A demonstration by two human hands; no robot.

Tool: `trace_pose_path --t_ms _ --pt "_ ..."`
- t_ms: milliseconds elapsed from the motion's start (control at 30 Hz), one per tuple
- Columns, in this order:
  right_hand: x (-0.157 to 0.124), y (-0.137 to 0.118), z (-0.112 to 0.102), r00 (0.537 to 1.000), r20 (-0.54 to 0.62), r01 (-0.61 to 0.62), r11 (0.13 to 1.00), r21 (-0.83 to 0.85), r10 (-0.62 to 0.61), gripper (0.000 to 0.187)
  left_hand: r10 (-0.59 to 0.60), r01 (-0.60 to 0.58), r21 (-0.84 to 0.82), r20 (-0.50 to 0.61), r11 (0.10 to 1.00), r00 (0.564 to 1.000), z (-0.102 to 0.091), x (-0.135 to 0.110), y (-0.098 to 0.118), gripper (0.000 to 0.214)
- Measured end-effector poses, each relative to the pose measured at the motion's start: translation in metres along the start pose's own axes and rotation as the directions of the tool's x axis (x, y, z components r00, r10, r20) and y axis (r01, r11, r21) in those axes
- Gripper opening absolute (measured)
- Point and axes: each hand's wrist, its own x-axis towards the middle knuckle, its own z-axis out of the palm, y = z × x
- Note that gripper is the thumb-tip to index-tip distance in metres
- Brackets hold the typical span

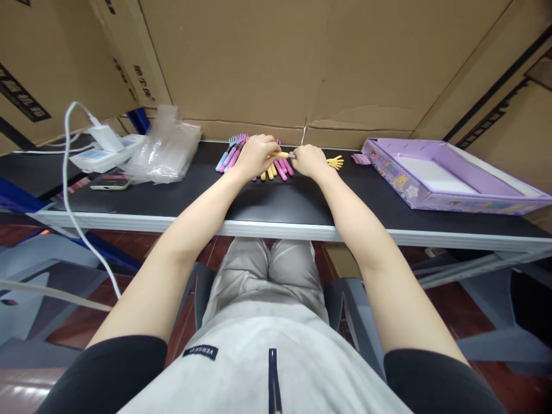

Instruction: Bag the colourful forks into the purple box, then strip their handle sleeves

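Note:
On the black table lies a pile of small plastic toy sticks [235,150] in pink, blue, purple and yellow, some ending in little hands. My left hand [255,155] rests curled over the pile and pinches a yellow stick [280,154] by one end. My right hand [308,160] is closed on the other end of that same yellow stick. Just right of my right hand a yellow toy hand [335,163] lies on the table.
A purple cardboard box tray [435,198] sits at the right. At the left lie a stack of clear plastic bags [164,149], a white device with a charger and cable [101,150], and a phone [110,183]. Cardboard walls stand behind the black table [280,201].

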Motion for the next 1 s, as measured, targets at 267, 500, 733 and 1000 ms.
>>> trace_pose_path --t_ms 267,500,733,1000 --pt "0.001 0.001 -0.001 0.998 -0.048 0.036 0.999 -0.036 -0.038 0.050 -0.035 0.035 -0.030 -0.001 0.999 0.999 -0.003 0.001 0.004 0.027" --pt "0.001 0.001 -0.004 0.995 -0.086 0.047 0.997 -0.054 -0.051 0.058 -0.185 0.189 -0.179 0.037 0.966 0.982 -0.015 0.002 0.016 0.033" --pt "-0.002 -0.002 -0.006 0.992 -0.103 0.064 0.995 -0.081 -0.072 0.058 -0.228 0.258 -0.349 0.125 0.901 0.966 -0.016 0.003 0.012 0.041" --pt "0.000 -0.002 -0.001 0.985 -0.123 0.107 0.988 -0.114 -0.121 0.055 -0.326 0.445 -0.436 0.323 0.782 0.888 -0.020 0.001 0.003 0.039"
